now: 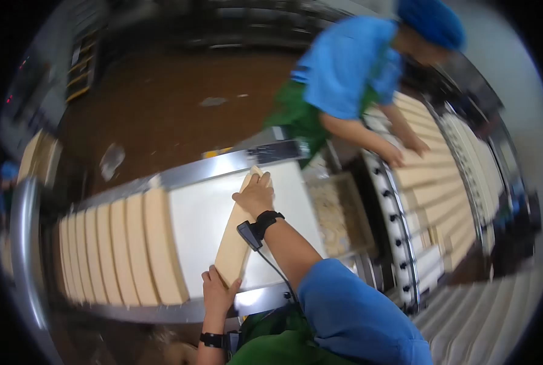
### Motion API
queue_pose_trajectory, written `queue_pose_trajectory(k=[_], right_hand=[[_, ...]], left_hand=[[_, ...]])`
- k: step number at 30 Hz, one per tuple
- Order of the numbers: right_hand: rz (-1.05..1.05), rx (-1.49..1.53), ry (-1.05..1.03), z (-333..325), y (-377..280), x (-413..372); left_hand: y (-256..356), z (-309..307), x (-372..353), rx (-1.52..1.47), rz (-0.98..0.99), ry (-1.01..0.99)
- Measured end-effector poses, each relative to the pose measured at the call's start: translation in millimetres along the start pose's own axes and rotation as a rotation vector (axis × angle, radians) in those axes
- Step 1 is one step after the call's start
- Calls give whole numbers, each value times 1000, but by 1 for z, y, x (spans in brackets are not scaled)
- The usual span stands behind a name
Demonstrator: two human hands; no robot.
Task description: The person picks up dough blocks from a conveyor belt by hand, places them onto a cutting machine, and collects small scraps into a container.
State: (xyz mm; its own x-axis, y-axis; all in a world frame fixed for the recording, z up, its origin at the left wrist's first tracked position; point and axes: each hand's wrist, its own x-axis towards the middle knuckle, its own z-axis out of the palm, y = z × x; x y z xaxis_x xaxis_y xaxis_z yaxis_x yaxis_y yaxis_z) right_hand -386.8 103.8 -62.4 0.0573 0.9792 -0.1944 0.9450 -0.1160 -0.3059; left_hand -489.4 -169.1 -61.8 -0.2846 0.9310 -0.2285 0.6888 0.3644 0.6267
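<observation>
A long, flat cream-coloured block (231,246) lies slanted across the white surface of a metal-edged conveyor (192,225). My right hand (257,193) grips its far end, with the fingers over the top edge. At the near end, my left hand (218,291) holds the block between thumb and fingers. Black bands sit on both wrists, and a cable runs from the right one. Left of my hands stands a row of several similar blocks (125,243), packed side by side.
Across to the right, a co-worker (350,73) in blue and green reaches onto a second conveyor carrying many cream strips (438,182). Between the conveyors sits a bin (338,213) of pale scraps. A curved metal rail (27,249) stands at the left end.
</observation>
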Motion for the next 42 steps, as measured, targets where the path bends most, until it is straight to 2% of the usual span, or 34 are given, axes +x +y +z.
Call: queue_pose_trajectory(k=[1,3,5,7,8,10,11,13,14,15,17,18,19,20,21,22,23,24,27,31,34,36,40,42], right_hand=[[72,16,33,-11,31,-1],[120,136,237,-34,87,-6],[268,512,185,-84,156,-31],[321,440,393,-71,224,-30],[347,450,413,-89,248,-44],[409,676,548,-131,309,-82],[421,584,686,-141,344,-96],[505,597,785,-177,410,-137],[540,459,841,-183,450,-151],[629,531,891,-197,484,-167],[787,530,791,-243,524,-205],[895,564,724,-253,551,-217],[864,707,653,-267,570,-230],[845,650,589,-258,610,-237],[826,593,521,-260,623,-238],[828,604,520,-261,637,-238],[856,367,352,-264,654,-238],[873,133,178,-273,660,-236],[884,89,190,-275,699,-213],[893,135,145,-272,728,-203],[847,144,225,-262,744,-203],[831,28,353,-258,756,-199],[807,28,311,-275,759,-201],[819,-119,444,-275,751,-203]], left_hand=[[20,4,1,15,66,-44],[64,16,-3,-92,17,-228],[95,56,2,-36,88,-187],[120,76,-1,-64,255,-36],[135,84,-2,-54,284,-52],[171,103,-3,-80,444,-2],[194,109,-6,-75,472,-25],[243,119,-17,-112,657,-110],[258,133,-21,-106,858,-43],[277,141,-31,-109,984,-44],[309,160,-48,-114,1323,15],[321,167,-58,-109,1335,12],[332,173,-66,-109,1473,-160],[345,181,-72,-109,1605,-332],[358,187,-76,-102,1610,-330],[372,193,-78,-101,1720,-520],[382,200,-82,-97,1819,-718],[388,208,-89,-134,1809,-762],[403,225,-97,63,1805,-876],[414,241,-93,99,1744,-943],[419,252,-94,77,1736,-923],[426,262,-96,150,1717,-949],[430,292,-98,123,1692,-938],[432,311,-99,258,1630,-962]])
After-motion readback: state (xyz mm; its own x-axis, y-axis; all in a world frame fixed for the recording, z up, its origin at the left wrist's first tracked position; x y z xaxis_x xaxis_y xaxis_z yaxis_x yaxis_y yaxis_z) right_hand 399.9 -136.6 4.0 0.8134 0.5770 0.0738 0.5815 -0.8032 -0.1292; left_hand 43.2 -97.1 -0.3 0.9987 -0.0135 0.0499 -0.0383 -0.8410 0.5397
